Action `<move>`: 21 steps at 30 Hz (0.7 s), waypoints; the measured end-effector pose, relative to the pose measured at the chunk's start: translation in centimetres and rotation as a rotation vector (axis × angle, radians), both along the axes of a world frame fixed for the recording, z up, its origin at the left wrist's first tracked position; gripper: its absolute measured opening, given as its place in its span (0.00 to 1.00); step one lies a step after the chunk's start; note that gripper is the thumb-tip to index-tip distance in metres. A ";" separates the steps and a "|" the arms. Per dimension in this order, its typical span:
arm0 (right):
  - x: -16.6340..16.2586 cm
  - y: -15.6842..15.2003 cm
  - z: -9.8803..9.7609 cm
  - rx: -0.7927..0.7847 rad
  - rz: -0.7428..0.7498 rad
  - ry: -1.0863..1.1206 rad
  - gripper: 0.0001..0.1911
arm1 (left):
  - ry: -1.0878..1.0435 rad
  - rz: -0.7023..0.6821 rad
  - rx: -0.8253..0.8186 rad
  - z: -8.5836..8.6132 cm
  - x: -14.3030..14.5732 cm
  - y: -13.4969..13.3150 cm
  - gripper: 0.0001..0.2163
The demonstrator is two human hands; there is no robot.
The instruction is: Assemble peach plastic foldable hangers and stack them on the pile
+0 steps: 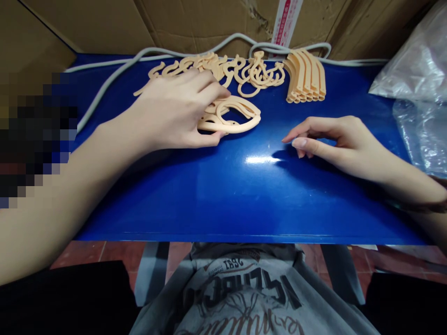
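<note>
My left hand (174,109) is closed over beige plastic folding hangers (244,125), with its thumb along their near edge and its fingers across the top. The hangers are folded up and lie at the table surface; the palm hides their left part, so I cannot tell how many there are. To the right, my right hand (335,139) hovers over the blue table (223,200), thumb and index finger stretched out and apart, holding nothing. Behind my left hand lies a loose pile of beige hanger hooks (258,74). Beside it stands a neat stack of curved hanger arms (306,77).
A grey cable (153,51) runs along the table's back, in front of a cardboard box (209,23). Clear plastic bags (419,93) sit at the right. A strip of the left edge is pixelated. The table's front edge is close to my lap.
</note>
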State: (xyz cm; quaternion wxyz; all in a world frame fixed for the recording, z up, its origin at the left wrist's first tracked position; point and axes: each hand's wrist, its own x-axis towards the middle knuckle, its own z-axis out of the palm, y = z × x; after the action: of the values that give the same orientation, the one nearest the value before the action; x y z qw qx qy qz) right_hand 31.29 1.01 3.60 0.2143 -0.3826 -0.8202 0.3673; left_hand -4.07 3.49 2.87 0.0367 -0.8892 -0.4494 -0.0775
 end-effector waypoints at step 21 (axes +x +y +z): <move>0.4 0.4 -0.1 0.088 0.102 -0.137 0.22 | -0.007 -0.009 -0.005 -0.4 0.2 0.2 0.39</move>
State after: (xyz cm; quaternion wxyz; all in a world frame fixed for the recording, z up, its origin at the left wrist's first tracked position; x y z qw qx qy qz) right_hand 31.68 1.39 3.52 0.1553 -0.3548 -0.8666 0.3145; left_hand -3.89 3.68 2.43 0.0325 -0.8910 -0.4458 -0.0794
